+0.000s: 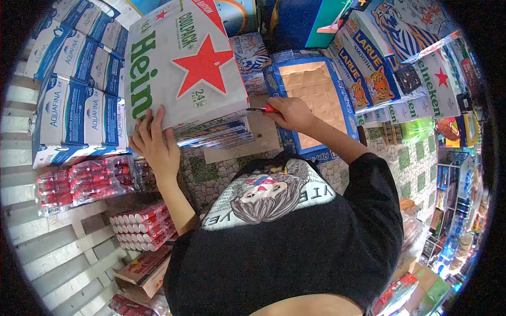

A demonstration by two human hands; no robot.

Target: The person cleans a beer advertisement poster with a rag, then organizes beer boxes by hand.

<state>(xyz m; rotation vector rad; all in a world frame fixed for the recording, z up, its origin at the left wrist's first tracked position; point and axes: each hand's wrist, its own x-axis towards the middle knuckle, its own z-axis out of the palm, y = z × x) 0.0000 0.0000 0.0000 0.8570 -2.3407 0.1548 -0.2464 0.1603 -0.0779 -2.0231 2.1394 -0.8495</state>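
A large white Heineken carton (176, 55) with a red star and green lettering lies in front of me. My left hand (156, 142) rests on its near left edge, fingers stretched over the top. In my right hand (291, 112) is a red-handled box cutter (269, 108), gripped in a closed fist. Its blade points left, right at the carton's near right corner. Beneath the carton shows a stack of flat blue and white cardboard (224, 136).
Aquafina cartons (66, 113) are stacked at the left, above wrapped red bottles (87, 181) and red cans (142, 226). Larue cartons (369, 68) and a Heineken carton (435, 79) stand at the right. A blue-edged carton with a brown panel (311, 95) lies beside my right hand.
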